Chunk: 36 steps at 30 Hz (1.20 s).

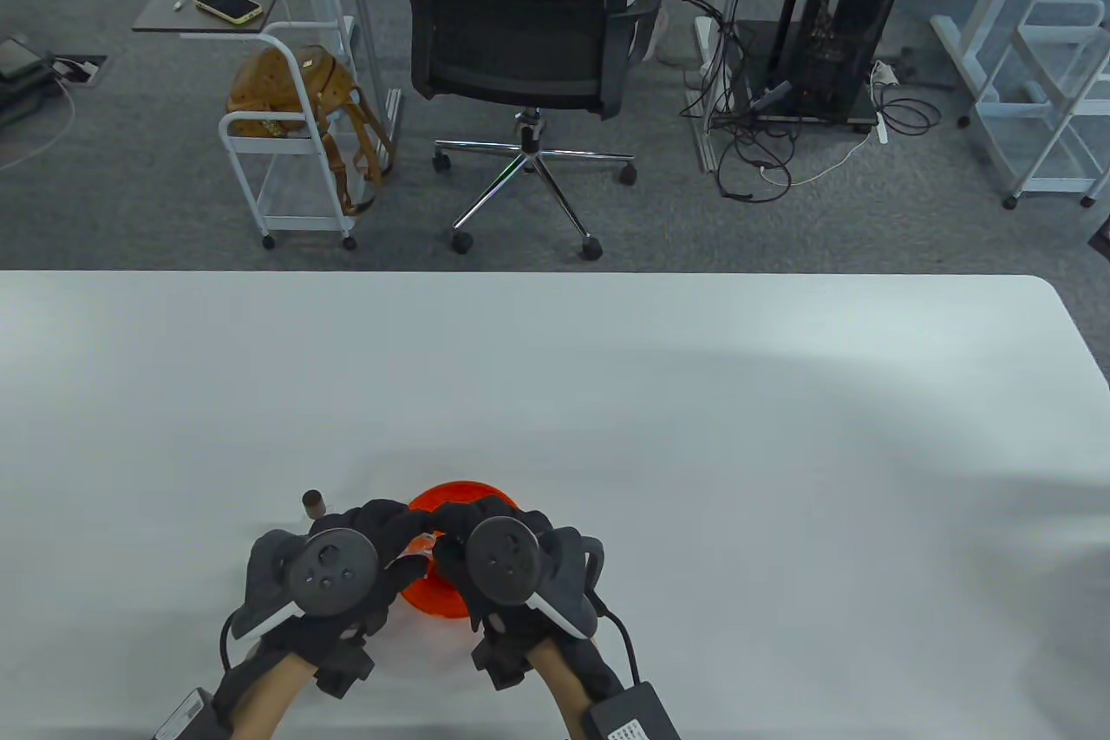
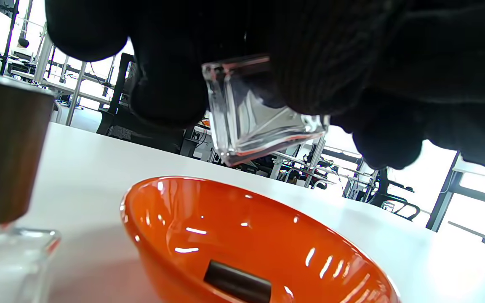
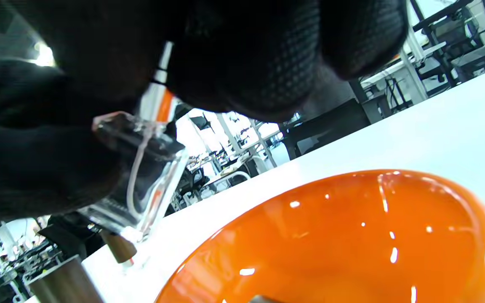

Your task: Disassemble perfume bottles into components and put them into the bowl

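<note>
Two hands on one little glass bottle right now, so here's how I'd play this step. My left hand [image 1: 334, 571] has its fingers wrapped round the clear square perfume bottle [image 2: 259, 118], holding it up in the air right over the orange bowl [image 1: 442, 597]. My right hand [image 1: 503, 562] is bunched up at the top end of it, and from the right wrist view it looks like the fingers are pinching the spray pump [image 3: 160, 90] at the neck, with its thin dip tube [image 3: 135, 176] curving down inside the glass. I can't see the actual fingertip contact, the glove blocks it, so that's my read, not a sure thing.

One dark cap [image 2: 237, 284] is already lying in the bottom of the bowl, so I'd guess the cap part is done and the pump is what's left on this bottle.

Tips for doing it well, as I see it:
- Keep the left grip firm on the flat sides. Glass in a knit glove can slip once you start twisting.
- Twist or pull the pump straight along the neck, not sideways, since that tube looks bendy and could snag.
- Stay over the bowl, so if anything pops loose it lands in there and not on the bench [image 1: 694, 428].

A second bottle with a wooden cap [image 1: 312, 502] stands just left of the bowl, near my left hand. Watch the knuckles so it doesn't get knocked over.
</note>
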{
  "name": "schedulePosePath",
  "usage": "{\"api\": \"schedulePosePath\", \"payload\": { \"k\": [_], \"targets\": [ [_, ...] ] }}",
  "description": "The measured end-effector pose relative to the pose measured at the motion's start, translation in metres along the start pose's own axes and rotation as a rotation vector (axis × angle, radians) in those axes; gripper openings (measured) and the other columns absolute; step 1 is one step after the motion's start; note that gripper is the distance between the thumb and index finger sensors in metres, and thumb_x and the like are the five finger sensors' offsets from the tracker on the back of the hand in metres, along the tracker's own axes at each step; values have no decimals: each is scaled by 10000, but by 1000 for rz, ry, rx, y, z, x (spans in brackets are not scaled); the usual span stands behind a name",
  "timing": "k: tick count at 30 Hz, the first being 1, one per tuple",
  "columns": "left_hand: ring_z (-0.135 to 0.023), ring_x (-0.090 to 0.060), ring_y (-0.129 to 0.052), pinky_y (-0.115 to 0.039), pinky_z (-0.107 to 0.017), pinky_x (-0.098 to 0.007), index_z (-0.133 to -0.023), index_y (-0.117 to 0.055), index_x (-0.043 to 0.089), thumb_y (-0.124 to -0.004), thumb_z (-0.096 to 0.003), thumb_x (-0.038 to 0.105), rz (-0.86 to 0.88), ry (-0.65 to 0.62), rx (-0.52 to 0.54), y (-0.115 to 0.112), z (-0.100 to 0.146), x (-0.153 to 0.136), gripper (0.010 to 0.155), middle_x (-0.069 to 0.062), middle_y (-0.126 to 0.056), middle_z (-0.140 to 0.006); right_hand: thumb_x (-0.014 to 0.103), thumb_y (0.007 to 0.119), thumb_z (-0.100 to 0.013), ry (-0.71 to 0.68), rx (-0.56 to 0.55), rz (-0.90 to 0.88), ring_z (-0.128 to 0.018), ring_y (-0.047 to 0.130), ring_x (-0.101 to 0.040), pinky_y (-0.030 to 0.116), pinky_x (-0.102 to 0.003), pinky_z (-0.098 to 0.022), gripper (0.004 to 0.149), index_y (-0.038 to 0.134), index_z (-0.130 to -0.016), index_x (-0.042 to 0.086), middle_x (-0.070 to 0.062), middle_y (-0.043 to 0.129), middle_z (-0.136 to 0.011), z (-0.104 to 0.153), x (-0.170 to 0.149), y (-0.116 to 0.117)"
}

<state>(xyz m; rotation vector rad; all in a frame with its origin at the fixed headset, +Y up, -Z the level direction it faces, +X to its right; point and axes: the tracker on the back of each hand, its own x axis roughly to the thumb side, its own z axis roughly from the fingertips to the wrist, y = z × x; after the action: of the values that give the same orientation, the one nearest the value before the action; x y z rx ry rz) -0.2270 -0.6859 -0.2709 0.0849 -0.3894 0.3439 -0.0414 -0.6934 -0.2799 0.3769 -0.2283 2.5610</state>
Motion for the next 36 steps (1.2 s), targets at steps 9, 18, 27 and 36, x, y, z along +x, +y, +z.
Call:
{"api": "schedulePosePath", "payload": {
  "k": [9,18,27,36],
  "targets": [
    [-676,-308,-1030,-737,-593,-587,-921,-890,222,-898,-411,386,0,0,-22,-1,0,1,536,-122,-934,-900,495,814,-348,-1,-8,8,-371,1063,-77,847,-477,-524,424,886,-730,328,60,1022,-623,1,3,1],
    [-669,-309,-1035,-740,-590,-585,-928,-883,205,-891,-410,387,-16,77,14,3,0,-7,549,-123,-940,-892,455,818,-362,-37,-163,26,-420,1038,-72,828,-484,-546,419,848,-759,326,60,980,-681,2,-4,-31],
    [-671,-312,-1035,-740,-590,-585,-929,-881,198,-889,-412,384,-30,112,39,6,1,-10,550,-125,-937,-896,439,845,-357,40,-142,229,-439,1041,-68,829,-487,-547,430,838,-773,331,61,972,-725,-3,-21,-8],
    [-688,-323,-1030,-734,-596,-590,-942,-871,190,-884,-416,366,-31,128,16,4,0,-12,554,-131,-927,-911,457,873,-326,-87,65,676,-456,1035,-75,811,-493,-572,416,888,-731,361,90,999,-706,-9,-7,48]
  ]
}}
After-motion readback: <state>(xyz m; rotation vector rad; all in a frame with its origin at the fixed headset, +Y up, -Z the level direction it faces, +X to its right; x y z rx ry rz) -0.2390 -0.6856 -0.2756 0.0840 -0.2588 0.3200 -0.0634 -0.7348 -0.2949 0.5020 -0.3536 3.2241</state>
